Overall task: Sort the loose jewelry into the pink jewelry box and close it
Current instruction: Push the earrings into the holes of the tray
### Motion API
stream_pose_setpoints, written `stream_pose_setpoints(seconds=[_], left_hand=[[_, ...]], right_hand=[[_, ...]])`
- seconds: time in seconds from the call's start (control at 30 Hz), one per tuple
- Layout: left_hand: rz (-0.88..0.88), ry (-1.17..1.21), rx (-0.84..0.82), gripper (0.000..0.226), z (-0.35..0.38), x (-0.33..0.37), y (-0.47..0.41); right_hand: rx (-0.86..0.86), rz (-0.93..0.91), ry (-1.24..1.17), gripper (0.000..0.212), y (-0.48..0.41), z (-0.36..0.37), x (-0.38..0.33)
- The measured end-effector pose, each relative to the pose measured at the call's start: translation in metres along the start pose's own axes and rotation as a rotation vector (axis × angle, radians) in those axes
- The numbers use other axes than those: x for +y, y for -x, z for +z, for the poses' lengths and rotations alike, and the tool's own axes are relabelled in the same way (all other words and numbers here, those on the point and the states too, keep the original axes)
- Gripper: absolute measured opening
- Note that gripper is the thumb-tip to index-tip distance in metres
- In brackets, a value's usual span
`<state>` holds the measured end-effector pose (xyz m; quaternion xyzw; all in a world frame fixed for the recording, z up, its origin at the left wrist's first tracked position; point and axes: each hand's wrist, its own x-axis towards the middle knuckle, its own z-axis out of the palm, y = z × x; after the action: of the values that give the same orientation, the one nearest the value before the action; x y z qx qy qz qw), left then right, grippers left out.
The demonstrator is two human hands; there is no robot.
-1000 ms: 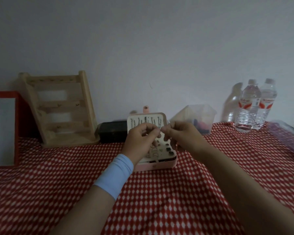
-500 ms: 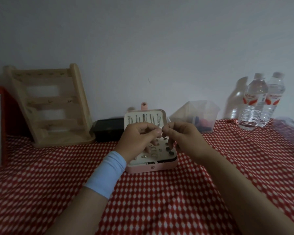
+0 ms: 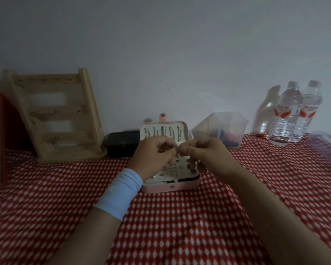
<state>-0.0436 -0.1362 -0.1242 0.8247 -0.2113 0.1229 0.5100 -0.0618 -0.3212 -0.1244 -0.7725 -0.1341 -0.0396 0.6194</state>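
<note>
Jewelry piece (image 3: 178, 152), too small to ID, pinched btwn left hand (image 3: 153, 155) & right hand (image 3: 204, 153) over open pink jewelry box (image 3: 172, 186). Prob. light, slippery, delicate; fingertip grip only.

My table is covered with a red cloth with white diamonds (image 3: 180, 226). Along the back edge, left to right, I see a wooden tiered stand (image 3: 54, 115), a black box (image 3: 122, 143) just beside it, a clear plastic container (image 3: 225, 127) and two water bottles (image 3: 287, 115) touching each other. The open pink jewelry box (image 3: 172, 187) sits in front of the black box. A red-framed panel (image 3: 3, 159) stands at the far left.
</note>
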Motion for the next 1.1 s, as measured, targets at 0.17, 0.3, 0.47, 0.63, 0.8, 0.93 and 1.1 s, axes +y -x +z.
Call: stream_pose_setpoints(seconds=[0.17, 0.3, 0.47, 0.63, 0.8, 0.93, 1.1], left_hand=[[0.093, -0.086, 0.039, 0.009, 0.005, -0.007, 0.001], [0.063, -0.053, -0.002, 0.007, 0.004, -0.010, 0.003], [-0.009, 0.056, 0.015, 0.008, 0.003, -0.006, 0.003], [-0.023, 0.105, -0.015, 0.013, 0.006, -0.004, 0.004], [-0.020, -0.061, -0.090, 0.006, 0.002, -0.011, 0.000], [-0.023, -0.215, -0.104, 0.009, -0.003, -0.018, -0.001], [0.033, -0.375, -0.236, 0.011, -0.001, -0.020, 0.001]], right_hand=[[0.032, 0.018, -0.006, 0.008, 0.001, 0.000, 0.003], [0.017, -0.040, 0.101, 0.007, 0.003, -0.001, 0.002], [0.010, -0.125, 0.216, 0.013, 0.005, -0.001, -0.003], [0.066, -0.158, 0.187, 0.010, 0.005, 0.000, 0.002], [0.055, -0.148, 0.301, 0.011, 0.002, -0.006, 0.007], [-0.042, -0.142, 0.716, 0.018, 0.001, -0.008, 0.010], [-0.164, -0.116, 0.905, 0.021, 0.001, -0.002, 0.011]])
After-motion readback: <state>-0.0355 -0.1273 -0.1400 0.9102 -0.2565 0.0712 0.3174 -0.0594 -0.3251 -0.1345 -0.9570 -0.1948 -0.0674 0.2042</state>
